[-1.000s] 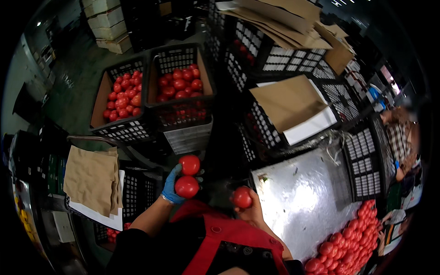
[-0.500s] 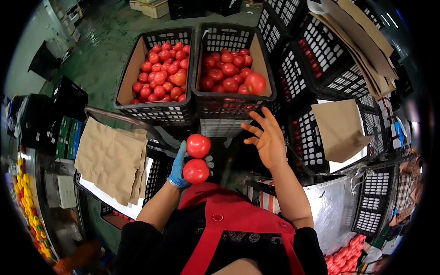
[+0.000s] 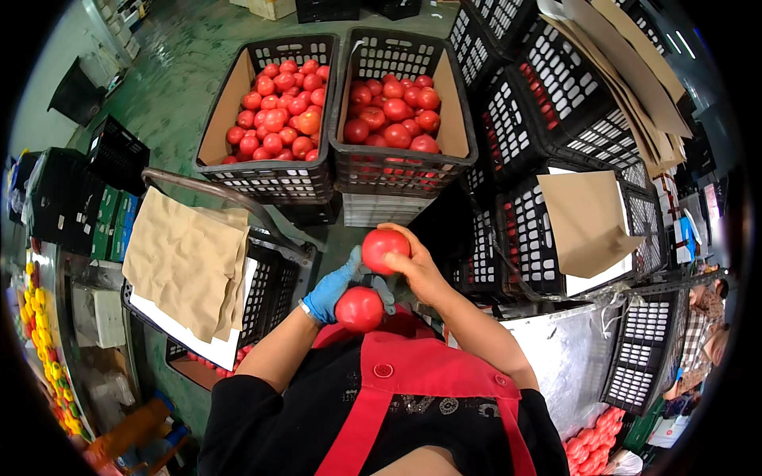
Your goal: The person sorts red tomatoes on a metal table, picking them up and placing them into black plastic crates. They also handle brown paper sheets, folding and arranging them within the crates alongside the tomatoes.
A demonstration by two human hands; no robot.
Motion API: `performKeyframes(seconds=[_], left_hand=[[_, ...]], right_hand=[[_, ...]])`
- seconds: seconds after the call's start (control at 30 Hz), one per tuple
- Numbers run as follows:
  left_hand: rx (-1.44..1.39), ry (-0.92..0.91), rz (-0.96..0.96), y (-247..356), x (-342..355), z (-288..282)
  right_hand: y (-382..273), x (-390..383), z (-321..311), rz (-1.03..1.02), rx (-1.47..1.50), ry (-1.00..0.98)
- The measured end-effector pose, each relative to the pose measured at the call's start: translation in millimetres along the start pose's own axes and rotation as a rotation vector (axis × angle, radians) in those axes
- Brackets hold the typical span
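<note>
My left hand [image 3: 341,289], in a blue glove, holds a red tomato [image 3: 359,310] low in front of the red apron [image 3: 413,361]. Just above it, my right hand [image 3: 417,262], bare, has its fingers and thumb around a second red tomato [image 3: 385,251], beside the tips of the gloved fingers. Beyond my hands stand two black crates lined with cardboard, a left one [image 3: 205,155] and a right one [image 3: 464,135], both holding several tomatoes. To my left, brown paper sheets [image 3: 178,270] and white sheets lie on another crate.
Stacked crates [image 3: 496,111] with cardboard rise at the right, above a steel table [image 3: 540,357] with more tomatoes. A cart handle [image 3: 214,194] curves past the paper sheets. Yellow produce [image 3: 40,317] is at the far left. Part of another person [image 3: 698,333] shows at the right edge.
My view has swung toward the crates. My right hand, holding a tomato a second ago and open beside the right crate half a second ago, now grips the upper tomato from my left hand.
</note>
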State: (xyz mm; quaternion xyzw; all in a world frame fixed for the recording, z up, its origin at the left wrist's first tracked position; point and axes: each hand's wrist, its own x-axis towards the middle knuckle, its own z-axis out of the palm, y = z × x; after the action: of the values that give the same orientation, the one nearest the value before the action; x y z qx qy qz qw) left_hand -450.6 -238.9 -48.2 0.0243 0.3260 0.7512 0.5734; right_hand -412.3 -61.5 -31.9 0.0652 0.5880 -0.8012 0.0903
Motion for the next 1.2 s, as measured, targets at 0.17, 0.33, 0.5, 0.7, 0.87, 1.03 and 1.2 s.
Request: performKeyframes(seconds=[0.17,0.33,0.5,0.7,0.87,1.03,1.2], left_hand=[[0.058,-0.08,-0.045,-14,22,20],[-0.044,-0.052,-0.038,-25,34,33],[-0.078,-0.012,-0.026,-31,38,37],[-0.097,0.047,-0.055,-39,40,40],[-0.282,-0.056,-0.036,-38,44,39],[-0.694,-0.102,0.046,-46,42,23],[-0.664,0.193,0.188,-45,40,31]], right_hand=[[6,-20,-23,0.18,0.421,0.137],[3,-35,-28,0.165,0.552,0.176],[7,-42,-41,-0.061,0.149,0.233],[-10,-49,-41,-0.197,-0.409,0.218],[19,-43,-57,0.078,0.376,0.361],[9,-46,-66,0.209,0.572,0.244],[4,-49,-69,0.246,0.633,0.265]])
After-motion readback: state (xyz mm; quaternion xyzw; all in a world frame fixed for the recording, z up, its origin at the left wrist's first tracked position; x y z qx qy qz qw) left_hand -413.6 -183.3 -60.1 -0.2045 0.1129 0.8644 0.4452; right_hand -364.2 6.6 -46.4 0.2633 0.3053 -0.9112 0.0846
